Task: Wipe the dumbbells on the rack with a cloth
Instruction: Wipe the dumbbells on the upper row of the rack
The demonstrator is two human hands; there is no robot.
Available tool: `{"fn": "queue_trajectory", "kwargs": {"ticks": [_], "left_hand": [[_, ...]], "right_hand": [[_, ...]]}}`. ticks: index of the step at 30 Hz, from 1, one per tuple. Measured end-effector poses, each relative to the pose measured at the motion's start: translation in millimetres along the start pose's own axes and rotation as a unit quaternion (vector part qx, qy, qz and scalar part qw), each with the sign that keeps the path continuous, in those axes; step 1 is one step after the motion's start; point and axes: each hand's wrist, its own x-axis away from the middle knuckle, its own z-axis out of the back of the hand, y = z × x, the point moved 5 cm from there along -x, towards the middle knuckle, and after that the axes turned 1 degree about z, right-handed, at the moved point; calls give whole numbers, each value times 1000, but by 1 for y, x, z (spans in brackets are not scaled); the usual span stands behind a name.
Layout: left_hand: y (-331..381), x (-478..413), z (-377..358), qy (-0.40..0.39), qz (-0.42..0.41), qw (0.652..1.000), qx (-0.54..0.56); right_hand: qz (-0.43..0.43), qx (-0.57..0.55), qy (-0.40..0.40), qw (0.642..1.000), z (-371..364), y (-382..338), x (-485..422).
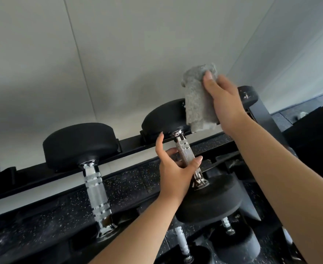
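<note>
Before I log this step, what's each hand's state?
Left hand: wrapped round the dumbbell handle.
Right hand: gripping the grey cloth.

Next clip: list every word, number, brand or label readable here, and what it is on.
None can be read. The black heads of the dumbbell in the left hand and of the neighbouring dumbbell show no numbers; the grey cloth in the right hand and the rack show no label.

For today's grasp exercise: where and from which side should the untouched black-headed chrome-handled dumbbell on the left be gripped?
Grip its knurled chrome handle from above: the bar lies bare between the wide round black heads, likely too broad to hold, and knurling resists slipping.
</note>
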Motion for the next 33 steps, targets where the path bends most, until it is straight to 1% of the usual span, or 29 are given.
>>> {"fn": "queue_trajectory", "kwargs": {"ticks": [2,3,5,6,7,8,10,13,16,20,24,28,29,31,33], "left_hand": [[-1,0,0,3,-1,1000,2],[-1,0,0,5,-2,1000,4],[3,2,2,19,-10,1000,3],[5,2,3,26,-16,1000,-1],[6,1,3,30,-17,999,-4],[7,2,4,37,-16,999,-6],[9,3,5,44,-8,999,-2],[6,1,3,24,30,999,31],[5,2,0,14,25,1000,12],[5,2,-1,1,35,999,9],[6,2,-2,-8,43,999,13],[6,3,-3,-23,60,998,6],[7,3,-4,-26,62,998,2],[8,3,-5,-33,62,997,-10],[10,3,-5,-41,58,997,-11]], "right_hand": [[24,22,-34,999,-21,0,-9],[34,56,-55,996,-32,2,-10],[54,183,-90,977,-49,9,-11],[61,236,-88,966,-52,12,-11],[61,257,-80,961,-53,14,-11],[62,255,-72,962,-52,15,-11],[70,245,-66,965,-50,16,-14],[90,204,-57,973,-43,24,-18],[89,95,-68,989,-36,34,-19],[83,-8,-81,993,-27,41,-18],[-9,-104,-58,993,-17,55,-21],[-163,-162,6,973,-15,84,-24],[-186,-166,10,968,-16,89,-25],[-197,-154,-5,968,-17,90,-22],[-185,-142,-17,972,-16,81,-21]]}}
